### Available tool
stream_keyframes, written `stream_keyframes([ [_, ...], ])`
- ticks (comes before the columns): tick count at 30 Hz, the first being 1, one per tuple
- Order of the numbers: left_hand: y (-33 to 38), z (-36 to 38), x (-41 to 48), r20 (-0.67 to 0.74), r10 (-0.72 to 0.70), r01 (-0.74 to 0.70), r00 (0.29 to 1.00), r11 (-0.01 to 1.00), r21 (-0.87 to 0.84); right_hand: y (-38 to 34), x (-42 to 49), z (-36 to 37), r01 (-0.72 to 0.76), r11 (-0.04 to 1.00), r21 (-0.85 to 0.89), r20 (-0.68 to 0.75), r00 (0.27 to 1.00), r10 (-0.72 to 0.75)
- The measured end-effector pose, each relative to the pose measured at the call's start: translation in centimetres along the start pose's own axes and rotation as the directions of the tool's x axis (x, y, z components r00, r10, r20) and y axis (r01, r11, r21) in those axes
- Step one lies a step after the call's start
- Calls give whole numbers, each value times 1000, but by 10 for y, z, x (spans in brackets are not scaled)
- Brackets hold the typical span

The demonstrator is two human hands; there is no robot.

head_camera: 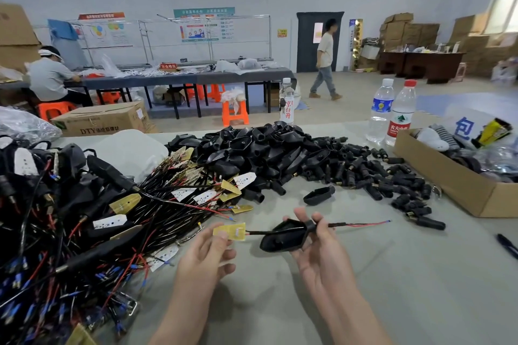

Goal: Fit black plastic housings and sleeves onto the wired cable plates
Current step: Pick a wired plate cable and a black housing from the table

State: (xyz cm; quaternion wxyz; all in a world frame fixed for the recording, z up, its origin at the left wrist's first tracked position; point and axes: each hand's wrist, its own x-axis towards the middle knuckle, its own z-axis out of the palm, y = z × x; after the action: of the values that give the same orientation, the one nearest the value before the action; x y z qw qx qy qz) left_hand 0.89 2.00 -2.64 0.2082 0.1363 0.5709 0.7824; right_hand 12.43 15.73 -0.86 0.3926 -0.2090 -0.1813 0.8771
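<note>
A: What is lying at the far left of the counter (392,283)?

B: A tangle of wired plates (84,204) is sprawling there, black and red leads crossing. It is crowding right up against the left hand (206,258).

A: What is that hand's grip doing?

B: It is clamping on a yellow plate (230,231), thumb on top and fingers beneath. The plate's black cable (350,224) is running rightward through a black housing (281,239). It is coming out past the narrow neck, with a red wire trailing at the end.

A: What is holding the housing?

B: The right hand (322,258) is cradling it palm up, above the counter. Its grip is wrapping the neck where the cable is leaving.

A: What is sitting behind the hands?

B: A heap of black housings (260,148) is filling the middle, with a clear bottle bearing red characters (286,101) standing behind it. One loose housing (318,195) is lying apart, just beyond the right fingertips. Further right, small black sleeves (392,179) are spreading toward a cardboard box (454,187).

A: Is anything else standing upright?

B: Two water bottles (381,112) are standing side by side behind the sleeves, near the box's corner.
</note>
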Motion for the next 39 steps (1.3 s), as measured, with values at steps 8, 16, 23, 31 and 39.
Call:
stream_keyframes([
  [8,-1,5,-8,40,117,-122,992,984,133,20,-7,8,-56,998,26,38,998,55],
  [16,1,10,-17,49,206,-211,977,935,285,26,-13,12,-63,998,-9,101,993,63],
  [23,1,17,-22,77,141,-156,987,960,232,35,-20,11,-117,992,-44,195,973,123],
  [31,-2,14,-17,103,14,-21,995,997,69,31,-20,13,-134,988,-82,248,957,150],
  [39,-2,6,-11,62,34,-39,997,996,79,29,-16,11,-21,960,-279,198,977,79],
])
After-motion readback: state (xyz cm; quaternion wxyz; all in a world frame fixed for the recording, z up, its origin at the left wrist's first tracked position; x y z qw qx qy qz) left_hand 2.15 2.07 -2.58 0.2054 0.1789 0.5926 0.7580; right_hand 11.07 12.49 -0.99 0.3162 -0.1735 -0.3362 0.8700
